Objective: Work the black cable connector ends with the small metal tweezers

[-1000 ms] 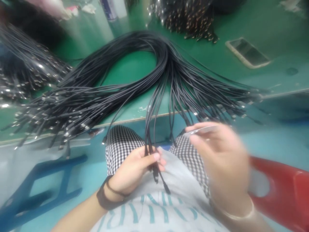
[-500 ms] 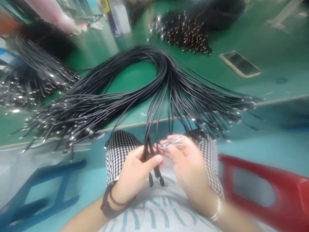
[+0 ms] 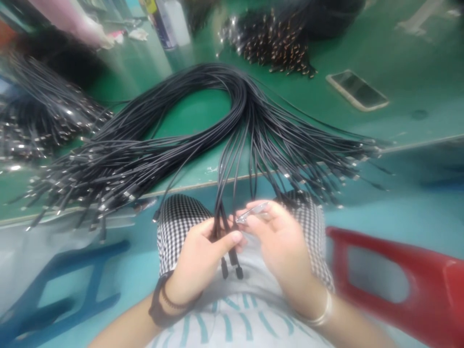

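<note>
Several black cable ends [image 3: 220, 212] run down from the table's edge into my left hand [image 3: 206, 249], which is closed around them. Their dark connectors [image 3: 232, 263] hang below my thumb. My right hand [image 3: 281, 234] pinches a small shiny metal tool [image 3: 253, 211], which looks like a nail clipper or small snips. Its tip is beside the cables at my left fingers; I cannot tell whether it touches them. The cables belong to a large looped bundle of black cables [image 3: 235, 96] lying on the green table, with connectors fanned out on both sides.
More cable bundles lie at the left [image 3: 47, 111] and far back [image 3: 279, 43]. A phone [image 3: 358, 90] rests at the right of the table [image 3: 304, 96]. Bottles [image 3: 168, 24] stand at the back. A blue stool [image 3: 90, 270] and a red stool [image 3: 427, 285] flank my legs.
The whole view has shifted slightly. Both hands keep nearly the same pose, with the metal tool's tip a little further left and the hanging connectors slightly moved.
</note>
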